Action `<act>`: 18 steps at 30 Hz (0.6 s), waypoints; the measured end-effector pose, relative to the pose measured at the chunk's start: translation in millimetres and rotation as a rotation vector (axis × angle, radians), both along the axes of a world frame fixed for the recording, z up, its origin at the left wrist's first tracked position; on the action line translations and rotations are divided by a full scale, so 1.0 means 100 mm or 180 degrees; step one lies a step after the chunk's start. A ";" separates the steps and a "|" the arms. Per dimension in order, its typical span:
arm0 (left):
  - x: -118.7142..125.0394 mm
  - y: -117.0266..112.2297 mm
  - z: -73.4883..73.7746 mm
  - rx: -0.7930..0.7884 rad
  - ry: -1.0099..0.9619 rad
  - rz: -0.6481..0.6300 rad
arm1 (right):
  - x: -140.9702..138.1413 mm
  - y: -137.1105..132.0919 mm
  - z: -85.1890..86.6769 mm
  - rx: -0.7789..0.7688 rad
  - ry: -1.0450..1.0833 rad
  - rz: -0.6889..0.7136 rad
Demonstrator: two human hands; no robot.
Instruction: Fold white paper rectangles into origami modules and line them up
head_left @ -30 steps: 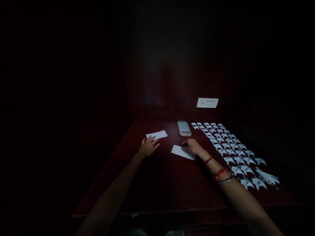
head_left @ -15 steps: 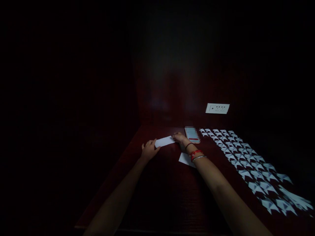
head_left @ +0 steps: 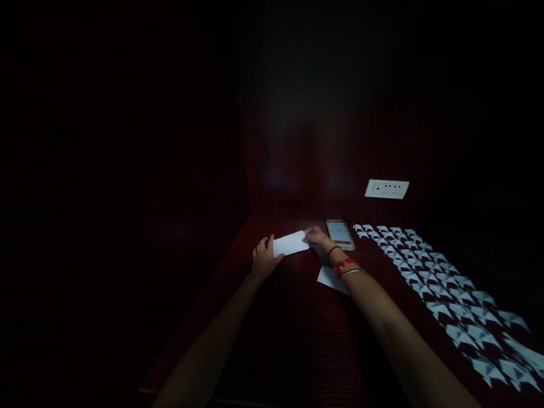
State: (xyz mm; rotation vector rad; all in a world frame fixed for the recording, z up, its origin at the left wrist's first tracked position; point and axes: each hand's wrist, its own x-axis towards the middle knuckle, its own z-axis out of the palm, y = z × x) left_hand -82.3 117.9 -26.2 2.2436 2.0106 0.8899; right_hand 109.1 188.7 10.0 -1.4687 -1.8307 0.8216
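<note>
Head view: white paper (head_left: pixel 290 244), edges in both hands (head_left: pixel 264 258) (head_left: pixel 317 236), tabletop (head_left: pixel 293 323) room between forearms (head_left: pixel 225 326)

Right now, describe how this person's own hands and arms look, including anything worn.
The left hand and forearm are bare, without glove, sleeve or bracelet in view. The right hand, also ungloved and sleeveless, has a thin dark band at the wrist, then a red bracelet and a silvery bangle.
</note>
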 end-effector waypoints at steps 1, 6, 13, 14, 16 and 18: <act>-0.01 0.01 0.01 0.0061 -0.0096 0.0041 | 0.02 -0.04 0.01 -0.0023 -0.0009 0.0093; -0.04 0.04 0.08 0.0349 -0.0430 -0.0229 | 0.26 -0.27 0.00 0.0275 -0.0002 0.0315; 0.11 -0.10 0.17 0.0538 -0.0382 -0.0923 | 0.46 -0.51 -0.07 0.0669 -0.0280 0.0178; 0.12 -0.12 0.18 0.0549 -0.0372 -0.0969 | 0.46 -0.52 -0.06 0.0731 -0.0343 0.0127; 0.13 -0.13 0.19 0.0564 -0.0360 -0.1013 | 0.44 -0.54 -0.03 0.0838 -0.0461 0.0024; 0.13 -0.14 0.19 0.0565 -0.0354 -0.1007 | 0.42 -0.55 0.00 0.0902 -0.0564 -0.0049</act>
